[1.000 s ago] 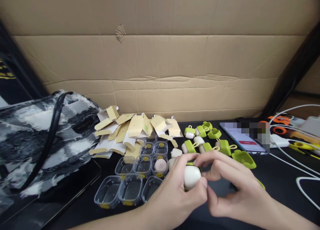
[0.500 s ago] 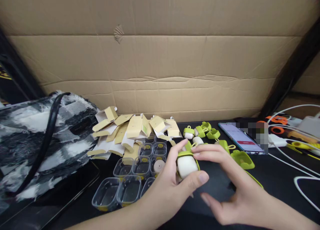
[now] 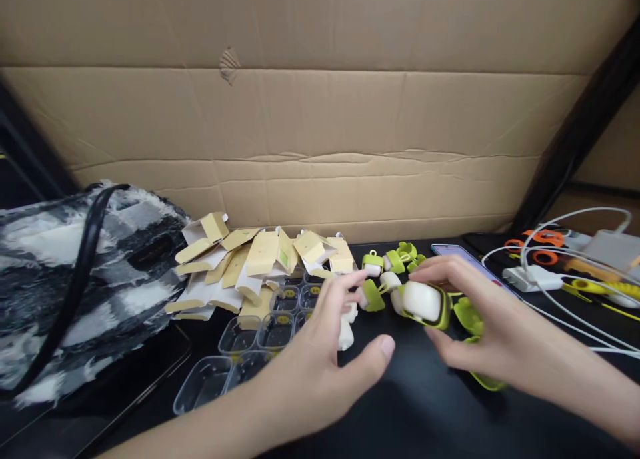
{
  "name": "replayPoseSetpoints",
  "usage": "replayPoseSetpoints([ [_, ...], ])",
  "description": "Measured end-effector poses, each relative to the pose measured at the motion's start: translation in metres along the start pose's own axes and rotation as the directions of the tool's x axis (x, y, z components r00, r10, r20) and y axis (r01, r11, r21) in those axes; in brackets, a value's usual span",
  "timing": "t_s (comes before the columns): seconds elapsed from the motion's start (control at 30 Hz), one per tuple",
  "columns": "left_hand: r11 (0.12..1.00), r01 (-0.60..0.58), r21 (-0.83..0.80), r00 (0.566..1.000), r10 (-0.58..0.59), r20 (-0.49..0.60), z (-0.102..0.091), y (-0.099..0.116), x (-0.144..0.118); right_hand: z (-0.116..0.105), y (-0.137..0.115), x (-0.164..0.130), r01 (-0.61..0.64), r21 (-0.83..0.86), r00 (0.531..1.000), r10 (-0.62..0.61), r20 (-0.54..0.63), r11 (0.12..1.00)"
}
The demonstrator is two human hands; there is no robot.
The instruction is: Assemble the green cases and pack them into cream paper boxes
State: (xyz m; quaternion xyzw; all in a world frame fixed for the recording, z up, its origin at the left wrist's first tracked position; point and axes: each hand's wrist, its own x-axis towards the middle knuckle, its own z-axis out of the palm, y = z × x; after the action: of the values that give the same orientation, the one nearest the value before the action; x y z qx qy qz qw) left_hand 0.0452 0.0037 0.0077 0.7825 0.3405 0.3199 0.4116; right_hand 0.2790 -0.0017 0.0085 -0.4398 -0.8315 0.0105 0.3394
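Note:
Between the fingers and thumb of my right hand (image 3: 475,319) is a white rounded case in a green cover (image 3: 425,306), its white face towards me. My left hand (image 3: 325,352) has its fingers spread and holds nothing. Its fingertips are beside another green cover with a loop (image 3: 373,296), and I cannot tell whether they touch it. White pieces (image 3: 346,332) show partly behind the left hand. Further back stand more green-capped white pieces (image 3: 373,264). Some green covers (image 3: 467,316) lie beside and partly behind my right hand.
Clear plastic tubs (image 3: 205,382) stand in rows at the left, beneath a heap of opened cardboard boxes (image 3: 265,252). A shaggy black-and-white bag (image 3: 125,259) is far left. A phone (image 3: 450,251), white cables (image 3: 535,279) and orange-handled scissors (image 3: 545,256) lie right. Cardboard (image 3: 320,112) walls the back.
The white case in its green cover has passed from my left hand to my right, moving rightward. My left hand has opened, and white pieces now show beside it.

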Motion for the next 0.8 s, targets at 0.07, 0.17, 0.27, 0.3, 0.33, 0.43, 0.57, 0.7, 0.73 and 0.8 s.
replayPoseSetpoints([
  [0.07,0.95,-0.14,0.278,0.99,0.138,0.029,-0.01,0.0,0.005,-0.006,0.011,-0.002,-0.003,-0.181,0.991,0.027,0.127,0.984],
  [0.17,0.811,-0.244,0.531,0.969,0.221,0.108,-0.02,-0.006,0.013,0.0,0.021,-0.005,-0.032,-0.365,0.949,0.143,0.282,0.93],
  [0.27,0.686,-0.232,0.69,0.972,0.182,0.146,-0.021,-0.016,0.017,0.009,0.023,-0.003,-0.069,-0.4,0.918,0.216,0.333,0.914],
  [0.3,0.641,-0.224,0.734,0.974,0.162,0.156,-0.021,-0.019,0.017,0.009,0.023,-0.001,-0.076,-0.386,0.913,0.22,0.343,0.919],
  [0.33,0.595,-0.222,0.772,0.975,0.143,0.17,-0.02,-0.021,0.017,0.007,0.023,0.0,-0.087,-0.368,0.907,0.226,0.356,0.926],
  [0.43,0.492,-0.226,0.841,0.974,0.101,0.203,-0.019,-0.025,0.017,-0.009,0.025,0.001,-0.126,-0.3,0.893,0.24,0.381,0.946],
  [0.57,0.472,-0.187,0.861,0.982,0.058,0.181,-0.018,-0.025,0.016,-0.033,0.035,-0.02,-0.172,-0.266,0.884,0.267,0.383,0.949],
  [0.7,0.484,-0.206,0.851,0.977,0.056,0.205,-0.02,-0.023,0.017,-0.032,0.047,-0.059,-0.248,-0.297,0.861,0.35,0.37,0.922],
  [0.73,0.493,-0.236,0.837,0.97,0.068,0.233,-0.021,-0.023,0.018,-0.03,0.049,-0.068,-0.262,-0.301,0.858,0.364,0.362,0.917],
  [0.8,0.527,-0.279,0.802,0.957,0.089,0.275,-0.023,-0.024,0.019,-0.027,0.049,-0.081,-0.277,-0.287,0.861,0.369,0.349,0.917],
])
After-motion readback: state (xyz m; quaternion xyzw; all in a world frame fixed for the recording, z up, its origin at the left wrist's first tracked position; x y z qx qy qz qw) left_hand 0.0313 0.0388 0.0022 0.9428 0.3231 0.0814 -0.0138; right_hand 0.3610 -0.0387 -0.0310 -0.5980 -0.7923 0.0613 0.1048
